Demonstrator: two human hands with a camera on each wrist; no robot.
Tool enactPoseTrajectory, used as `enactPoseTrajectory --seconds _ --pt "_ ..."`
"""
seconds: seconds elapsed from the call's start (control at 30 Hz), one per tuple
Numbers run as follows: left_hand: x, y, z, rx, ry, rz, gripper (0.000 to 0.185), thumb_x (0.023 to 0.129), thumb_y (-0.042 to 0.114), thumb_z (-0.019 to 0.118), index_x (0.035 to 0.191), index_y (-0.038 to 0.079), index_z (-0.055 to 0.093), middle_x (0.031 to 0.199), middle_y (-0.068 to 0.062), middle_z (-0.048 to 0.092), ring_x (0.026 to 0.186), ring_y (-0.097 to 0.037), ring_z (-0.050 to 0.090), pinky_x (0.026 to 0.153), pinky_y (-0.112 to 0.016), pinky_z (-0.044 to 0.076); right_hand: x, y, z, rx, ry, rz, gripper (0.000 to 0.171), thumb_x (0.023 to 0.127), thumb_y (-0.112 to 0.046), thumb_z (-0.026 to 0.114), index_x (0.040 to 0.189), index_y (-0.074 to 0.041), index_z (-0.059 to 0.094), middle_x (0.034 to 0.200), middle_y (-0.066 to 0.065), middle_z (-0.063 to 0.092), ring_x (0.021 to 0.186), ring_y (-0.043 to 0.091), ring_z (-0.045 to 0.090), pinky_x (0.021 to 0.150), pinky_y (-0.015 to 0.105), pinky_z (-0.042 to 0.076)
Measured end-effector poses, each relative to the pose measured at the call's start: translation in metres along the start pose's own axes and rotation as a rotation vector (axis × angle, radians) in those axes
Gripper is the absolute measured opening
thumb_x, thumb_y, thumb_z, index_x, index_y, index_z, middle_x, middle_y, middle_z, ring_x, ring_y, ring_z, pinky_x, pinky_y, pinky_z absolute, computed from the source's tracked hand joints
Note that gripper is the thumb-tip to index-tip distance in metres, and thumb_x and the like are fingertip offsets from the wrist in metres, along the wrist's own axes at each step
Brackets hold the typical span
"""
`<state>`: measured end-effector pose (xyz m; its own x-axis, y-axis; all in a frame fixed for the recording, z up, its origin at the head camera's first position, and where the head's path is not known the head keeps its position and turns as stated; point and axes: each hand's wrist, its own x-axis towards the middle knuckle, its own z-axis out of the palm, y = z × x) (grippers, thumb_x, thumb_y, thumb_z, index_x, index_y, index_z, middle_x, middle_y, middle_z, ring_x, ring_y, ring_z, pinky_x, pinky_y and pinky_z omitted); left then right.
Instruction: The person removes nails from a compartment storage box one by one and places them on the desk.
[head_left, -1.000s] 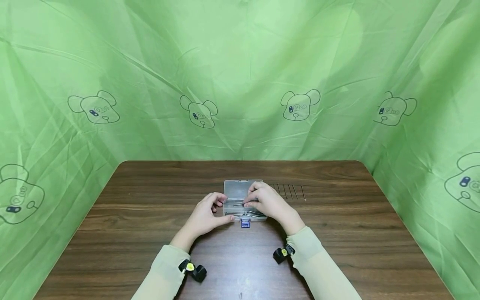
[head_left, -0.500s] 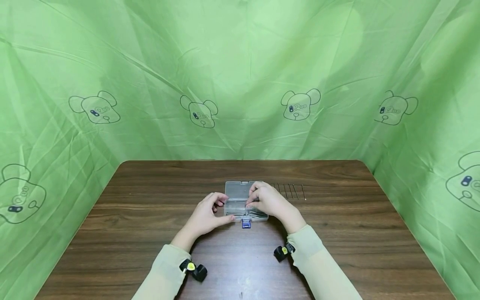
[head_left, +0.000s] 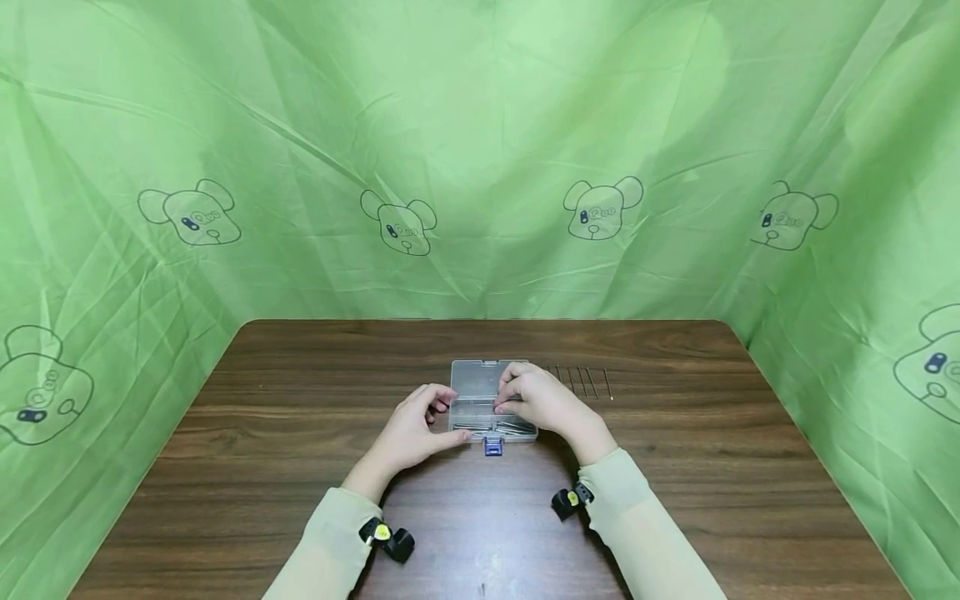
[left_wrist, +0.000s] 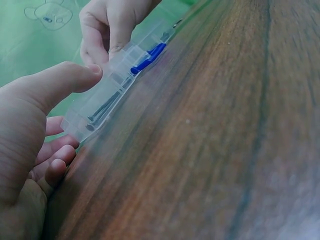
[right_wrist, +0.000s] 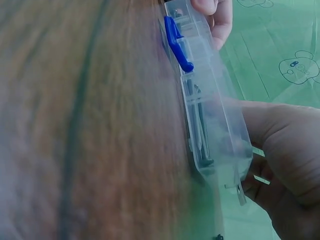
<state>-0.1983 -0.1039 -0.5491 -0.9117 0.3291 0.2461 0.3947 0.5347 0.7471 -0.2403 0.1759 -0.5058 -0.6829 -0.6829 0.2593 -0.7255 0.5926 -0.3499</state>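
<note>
My right hand point(head_left: 543, 404) is bent over the right half of the clear plastic organizer box point(head_left: 480, 379), its fingertips point(head_left: 501, 406) pinched narrow on what looks like a thin nail just above the compartments, though I cannot make out the nail itself. The right wrist view shows the thumb point(right_wrist: 272, 127) against the box's end wall. My left hand point(head_left: 411, 430) steadies the box's left end: the thumb point(left_wrist: 67, 80) presses on the near wall while the other fingers point(left_wrist: 55, 167) curl loosely beside it. The box sits near the middle of the brown wooden table point(head_left: 300, 400), lid open and lying flat on the far side, blue latch point(head_left: 492, 446) pointing toward me. Long dark nails point(left_wrist: 102, 109) lie in its near compartments. Just right of the box, a row of loose nails point(head_left: 581, 382) lies on the tabletop. Green cloth printed with bear heads point(head_left: 480, 167) surrounds the table on the left, far and right sides.
</note>
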Motion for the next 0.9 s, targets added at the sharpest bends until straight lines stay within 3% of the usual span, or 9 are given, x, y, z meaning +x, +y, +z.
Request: enactPoseTrajectory --seconds 0.33,0.63,0.9 --pt "-0.0005 0.0004 -0.0001 -0.001 -0.005 -0.010 0.062 0.080 0.038 0.100 0.129 0.014 0.070 0.114 0.000 0.067 0.099 -0.015 0.061 0.084 -0.032 0.053 0.0008 -0.0016 -0.0001 -0.029 -0.012 0.011 0.006 0.088 -0.021 0.092 0.090 -0.017 0.088 0.102 -0.006 0.063 0.100 0.017 0.063 0.092 0.037 0.056" --pt "-0.0001 0.0002 0.0006 0.004 -0.003 -0.004 0.062 0.080 0.039 0.099 0.129 0.014 0.070 0.111 -0.001 0.067 0.097 -0.015 0.060 0.084 -0.032 0.053 -0.0011 0.0006 -0.0011 -0.025 -0.029 -0.031 0.008 0.092 -0.017 0.089 0.090 -0.011 0.084 0.107 -0.001 0.064 0.105 0.020 0.063 0.099 0.039 0.055" --pt "-0.0003 0.0006 0.0013 0.002 0.004 -0.001 0.062 0.079 0.037 0.100 0.128 0.013 0.070 0.110 0.000 0.067 0.097 -0.015 0.061 0.083 -0.032 0.054 -0.0036 0.0019 -0.0031 -0.004 -0.032 -0.053 0.008 0.095 -0.019 0.085 0.092 -0.013 0.080 0.110 -0.001 0.065 0.109 0.020 0.063 0.102 0.041 0.054"
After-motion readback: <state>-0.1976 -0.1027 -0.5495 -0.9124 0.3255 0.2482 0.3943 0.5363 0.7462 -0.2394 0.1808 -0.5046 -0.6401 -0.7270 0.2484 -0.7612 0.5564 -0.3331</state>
